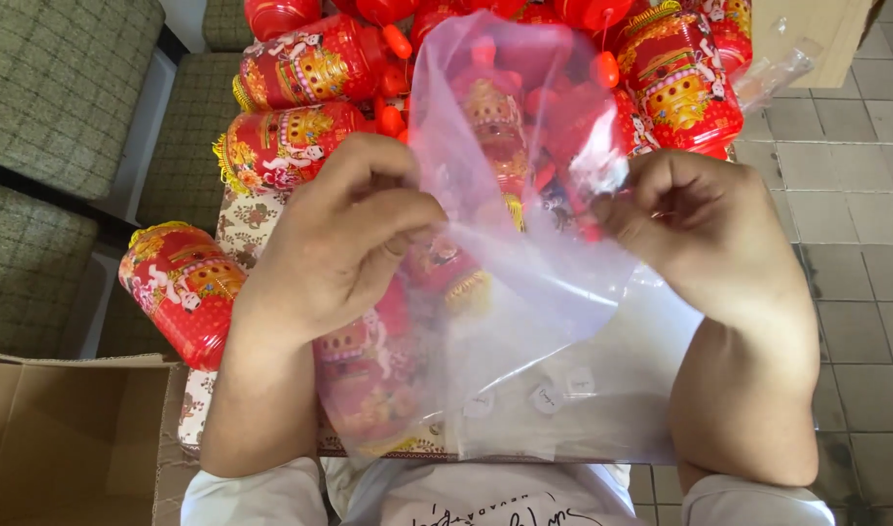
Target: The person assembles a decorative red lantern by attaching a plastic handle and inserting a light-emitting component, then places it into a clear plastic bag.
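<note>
Grey tiled floor [855,292] runs along 3 o'clock, green checked seat cushions [57,88] sit at 9 to 11 o'clock, and a patterned cloth-covered surface [247,224] lies at centre under a heap of goods. Left hand [344,239] and right hand [705,234] hold up a clear plastic bag [534,292] between them at frame centre, just above the surface. Left fingers [388,185] are pinched shut on the bag's left edge; right fingers [632,209] are curled and clamped on its right edge, so the film is stretched between both. Red and gold toy lanterns [310,63] are piled from 11 to 1 o'clock, touching one another, some seen blurred through the bag. One more red lantern [179,292] lies on its side at 9 o'clock, at the surface's left edge, just beside the left forearm. Open cardboard box [67,438] sits at 7 o'clock, another cardboard piece [817,34] at 1 o'clock. Small white round stickers [544,394] show through the bag's lower part at 6 o'clock. White sleeves [261,497] at the bottom edge.
</note>
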